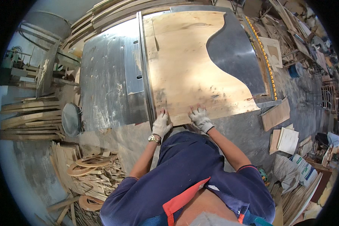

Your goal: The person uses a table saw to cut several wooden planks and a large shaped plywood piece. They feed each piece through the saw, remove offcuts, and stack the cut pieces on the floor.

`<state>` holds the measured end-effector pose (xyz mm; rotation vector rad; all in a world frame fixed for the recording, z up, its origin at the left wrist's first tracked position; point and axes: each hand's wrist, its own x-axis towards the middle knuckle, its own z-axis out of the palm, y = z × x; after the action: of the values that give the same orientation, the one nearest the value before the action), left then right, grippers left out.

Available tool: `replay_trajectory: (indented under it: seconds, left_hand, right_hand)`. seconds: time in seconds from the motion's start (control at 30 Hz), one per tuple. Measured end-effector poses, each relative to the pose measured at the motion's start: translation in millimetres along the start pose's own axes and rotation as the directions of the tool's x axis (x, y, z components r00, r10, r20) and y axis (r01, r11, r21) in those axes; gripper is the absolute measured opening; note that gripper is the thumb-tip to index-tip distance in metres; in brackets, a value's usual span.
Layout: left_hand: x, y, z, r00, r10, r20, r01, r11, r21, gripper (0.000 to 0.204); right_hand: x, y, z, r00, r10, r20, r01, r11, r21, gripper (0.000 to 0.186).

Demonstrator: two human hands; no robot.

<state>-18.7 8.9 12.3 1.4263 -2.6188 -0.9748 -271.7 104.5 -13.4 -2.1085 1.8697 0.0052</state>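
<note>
A large plywood sheet (180, 56) with a wavy right edge lies flat on a metal machine table (233, 56). Its left side runs along a long straight metal fence (143, 56). My left hand (161, 125), in a pale work glove with the fingertips bare, rests on the near left corner of the sheet beside the fence. On the near edge, further right, lies my right hand (200, 119), gloved the same way, its fingers stretched out and spread on the wood. Both palms are at the sheet's edge; what lies beneath them is hidden.
Left of the fence the scratched metal tabletop (105, 83) continues. A row of yellow rollers (265, 56) lines the far right side. Stacked boards (30, 120) and a round lidded drum (71, 119) stand at left. Wood offcuts (96, 180) pile up lower left; loose panels (277, 115) lie at right.
</note>
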Motion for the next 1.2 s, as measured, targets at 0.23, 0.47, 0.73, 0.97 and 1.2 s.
replay_trajectory:
  seconds: [0.23, 0.47, 0.73, 0.97, 1.2]
  left_hand:
    - [-31.8, -16.6, -18.9, 0.991, 0.035, -0.127, 0.019, 0.916, 0.402, 0.058]
    - [5.5, -44.5, -3.7, 0.994, 0.105, -0.015, -0.067, 0.733, 0.677, 0.062]
    - [39.5, -56.1, -11.9, 0.958, 0.276, -0.078, -0.143, 0.694, 0.705, 0.057]
    - [75.8, -62.9, -23.9, 0.956, 0.284, -0.080, -0.128, 0.644, 0.754, 0.070]
    - [116.2, -69.7, -44.1, 0.965, 0.258, -0.038, -0.147, 0.659, 0.737, 0.071]
  right_hand:
    - [12.9, 3.6, 10.1, 0.989, 0.013, 0.147, -0.001, 0.997, -0.083, 0.054]
    - [35.9, 6.2, -14.3, 0.980, 0.016, 0.197, 0.004, 0.995, -0.100, 0.076]
    - [67.3, 19.0, -31.7, 0.974, 0.030, 0.224, -0.006, 0.994, -0.106, 0.076]
    - [100.6, 34.2, -44.6, 0.978, 0.018, 0.206, 0.002, 0.995, -0.099, 0.075]
    - [146.5, 55.1, -53.8, 0.978, 0.022, 0.208, 0.005, 0.992, -0.129, 0.074]
